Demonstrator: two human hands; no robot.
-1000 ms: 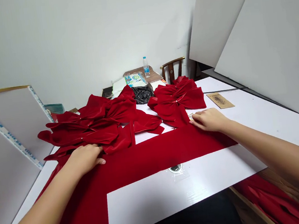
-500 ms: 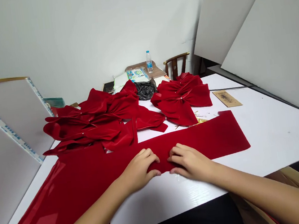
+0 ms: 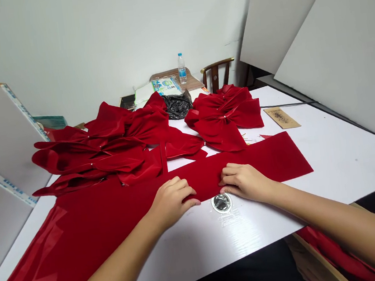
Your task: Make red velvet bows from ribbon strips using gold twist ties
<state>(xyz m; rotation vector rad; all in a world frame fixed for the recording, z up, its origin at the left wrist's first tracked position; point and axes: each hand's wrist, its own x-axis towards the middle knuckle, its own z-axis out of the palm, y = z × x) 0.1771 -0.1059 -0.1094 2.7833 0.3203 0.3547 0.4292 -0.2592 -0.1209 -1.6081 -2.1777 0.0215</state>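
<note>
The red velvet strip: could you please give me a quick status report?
Left hand and right hand pressing on the velvet strip. Shiny disc by its near edge.

Only the person's two arms show. The left forearm (image 3: pixel 111 273) and right forearm (image 3: pixel 336 213) are bare skin all the way to the frame edge, nothing worn on them, both slim and smooth, narrowing toward the wrist. The left hand (image 3: pixel 173 202) and right hand (image 3: pixel 243 182) are bare too, small and slender with thin fingers (image 3: pixel 227 170). Nails look short and plain, though hard to make out at this size. Rest of the body out of frame.
</note>
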